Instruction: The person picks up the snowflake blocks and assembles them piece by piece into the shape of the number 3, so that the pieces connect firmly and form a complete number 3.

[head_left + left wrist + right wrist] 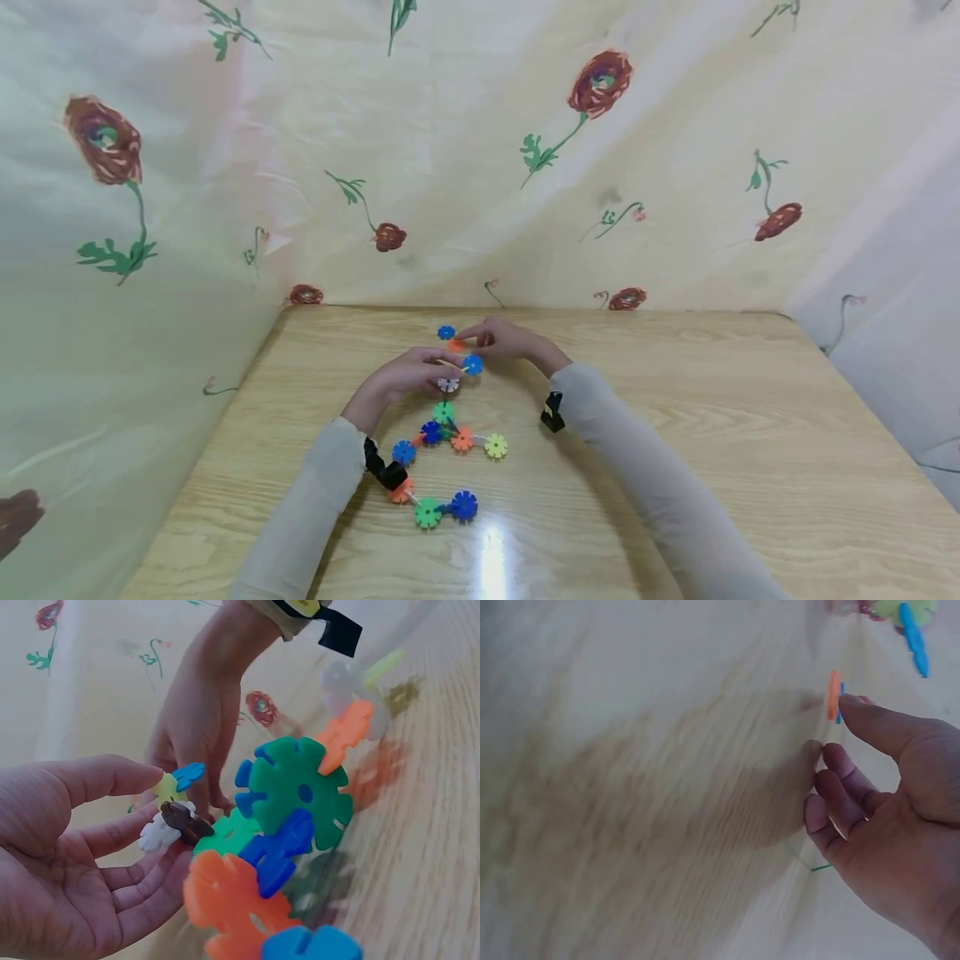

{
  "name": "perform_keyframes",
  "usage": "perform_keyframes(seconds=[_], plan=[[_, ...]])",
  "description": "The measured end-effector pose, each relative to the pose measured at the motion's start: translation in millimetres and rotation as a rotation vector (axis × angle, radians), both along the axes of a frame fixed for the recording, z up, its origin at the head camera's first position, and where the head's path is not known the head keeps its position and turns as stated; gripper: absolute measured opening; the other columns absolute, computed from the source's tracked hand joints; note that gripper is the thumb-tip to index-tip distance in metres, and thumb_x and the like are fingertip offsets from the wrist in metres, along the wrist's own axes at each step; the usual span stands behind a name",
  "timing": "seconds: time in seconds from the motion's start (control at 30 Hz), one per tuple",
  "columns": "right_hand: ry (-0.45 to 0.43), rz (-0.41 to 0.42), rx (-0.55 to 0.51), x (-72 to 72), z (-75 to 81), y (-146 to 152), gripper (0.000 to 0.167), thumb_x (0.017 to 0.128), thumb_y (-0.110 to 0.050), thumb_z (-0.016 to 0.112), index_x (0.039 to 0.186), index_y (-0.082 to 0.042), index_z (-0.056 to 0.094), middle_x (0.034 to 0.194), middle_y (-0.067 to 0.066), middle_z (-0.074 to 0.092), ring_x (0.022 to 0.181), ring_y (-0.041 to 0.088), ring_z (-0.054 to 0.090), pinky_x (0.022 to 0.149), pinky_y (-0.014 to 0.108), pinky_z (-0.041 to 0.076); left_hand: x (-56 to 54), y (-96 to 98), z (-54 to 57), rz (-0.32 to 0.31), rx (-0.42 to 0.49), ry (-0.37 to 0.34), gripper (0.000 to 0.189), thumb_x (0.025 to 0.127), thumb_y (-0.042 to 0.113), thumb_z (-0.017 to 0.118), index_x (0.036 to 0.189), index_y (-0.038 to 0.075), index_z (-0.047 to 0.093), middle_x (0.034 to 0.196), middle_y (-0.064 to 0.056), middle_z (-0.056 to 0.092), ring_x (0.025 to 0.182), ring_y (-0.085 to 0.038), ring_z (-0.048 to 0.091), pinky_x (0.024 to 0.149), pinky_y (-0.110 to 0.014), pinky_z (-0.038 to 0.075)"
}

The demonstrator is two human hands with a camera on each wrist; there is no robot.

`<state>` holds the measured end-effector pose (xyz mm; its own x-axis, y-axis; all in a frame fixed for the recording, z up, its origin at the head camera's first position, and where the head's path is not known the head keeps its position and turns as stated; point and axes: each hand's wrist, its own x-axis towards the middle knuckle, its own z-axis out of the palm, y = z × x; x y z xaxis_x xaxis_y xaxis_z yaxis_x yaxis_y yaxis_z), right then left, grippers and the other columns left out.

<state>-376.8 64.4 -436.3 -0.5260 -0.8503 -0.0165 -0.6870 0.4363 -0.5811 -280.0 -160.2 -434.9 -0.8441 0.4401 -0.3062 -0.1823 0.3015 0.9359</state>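
Note:
A chain of notched plastic interlocking discs stands on the wooden table. My left hand (412, 372) is around its far part, pinching a yellow interlocking disc (166, 787) between thumb and fingers. Beside that disc are a white disc (447, 383), a brown disc (186, 821) and a blue disc (472, 365). Farther back, my right hand (510, 337) pinches an orange interlocking disc (456, 344) at its edge; part of this grip is hidden behind the thumb in the right wrist view. Another blue disc (446, 332) sits just beyond the orange one.
Closer to me, the chain continues with a green disc (443, 412), a dark blue disc (431, 432) and a side branch ending in a yellow-green disc (496, 447). It curves under my left wrist to a blue disc (464, 506). A flowered cloth (450, 150) hangs behind the table (712, 433).

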Motion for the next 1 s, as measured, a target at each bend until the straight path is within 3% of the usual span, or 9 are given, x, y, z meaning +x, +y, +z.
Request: perform_keyframes(seconds=[0.13, 0.23, 0.37, 0.47, 0.57, 0.8, 1.0], plan=[[0.054, 0.037, 0.045, 0.7, 0.1, 0, 0.041, 0.101, -0.002, 0.058, 0.142, 0.0, 0.057, 0.064, 0.002, 0.033, 0.063, 0.014, 0.029, 0.067, 0.025, 0.028, -0.3, 2.6, 1.8, -0.001, 0.016, -0.015, 0.036, 0.103, 0.019, 0.061, 0.134, 0.002, 0.061, 0.116, -0.01, 0.07, 0.092, -0.013, 0.066, 0.088, -0.036, 0.06], [0.056, -0.002, 0.064, 2.0, 1.1, -2, 0.04, 0.1, -0.002, 0.059, 0.14, 0.0, 0.06, 0.062, -0.002, 0.031, 0.06, 0.011, 0.029, 0.065, 0.023, 0.028, -1.1, 3.9, 2.9, 0.003, 0.021, -0.025, 0.034, 0.103, 0.02, 0.061, 0.133, 0.003, 0.062, 0.11, -0.007, 0.07, 0.092, -0.014, 0.064, 0.088, -0.036, 0.059], [0.022, -0.115, 0.063, 2.8, 0.4, -2, 0.03, 0.1, -0.005, 0.062, 0.128, -0.003, 0.069, 0.066, -0.001, 0.042, 0.061, 0.012, 0.036, 0.064, 0.023, 0.032, -3.0, 5.7, 5.4, -0.009, 0.006, -0.026, 0.034, 0.103, 0.019, 0.06, 0.133, 0.003, 0.062, 0.115, -0.009, 0.069, 0.092, -0.014, 0.063, 0.085, -0.033, 0.058], [-0.007, -0.203, 0.061, 4.1, -0.9, 0, 0.017, 0.099, -0.01, 0.066, 0.115, -0.006, 0.073, 0.081, 0.003, 0.059, 0.073, 0.015, 0.047, 0.07, 0.025, 0.04, -5.3, 5.7, 8.0, -0.018, -0.018, -0.031, 0.036, 0.104, 0.018, 0.059, 0.137, 0.004, 0.059, 0.121, -0.011, 0.066, 0.093, -0.013, 0.063, 0.085, -0.033, 0.058], [-0.022, -0.258, 0.059, 5.1, -3.0, 4, 0.01, 0.098, -0.011, 0.068, 0.107, -0.006, 0.07, 0.089, 0.005, 0.064, 0.079, 0.016, 0.052, 0.073, 0.026, 0.043, -8.2, 5.5, 11.9, -0.023, -0.05, -0.045, 0.039, 0.104, 0.017, 0.058, 0.141, 0.005, 0.056, 0.126, -0.014, 0.064, 0.096, -0.013, 0.064, 0.088, -0.035, 0.059], [0.053, -0.222, 0.077, 5.3, -6.3, 10, 0.03, 0.1, -0.013, 0.066, 0.128, -0.006, 0.069, 0.069, 0.002, 0.049, 0.064, 0.013, 0.041, 0.064, 0.024, 0.034, -15.8, 6.8, 19.0, -0.082, -0.089, -0.029, 0.044, 0.104, 0.018, 0.057, 0.146, 0.006, 0.052, 0.136, -0.02, 0.061, 0.103, -0.015, 0.064, 0.097, -0.042, 0.058], [0.037, -0.285, 0.051, 8.4, -6.0, 14, 0.018, 0.095, -0.009, 0.071, 0.111, -0.002, 0.07, 0.084, 0.007, 0.062, 0.075, 0.016, 0.051, 0.069, 0.025, 0.042, -20.7, 10.0, 20.9, -0.121, -0.117, -0.012, 0.042, 0.103, 0.02, 0.059, 0.142, 0.006, 0.055, 0.132, -0.018, 0.065, 0.105, -0.016, 0.065, 0.093, -0.04, 0.059]])
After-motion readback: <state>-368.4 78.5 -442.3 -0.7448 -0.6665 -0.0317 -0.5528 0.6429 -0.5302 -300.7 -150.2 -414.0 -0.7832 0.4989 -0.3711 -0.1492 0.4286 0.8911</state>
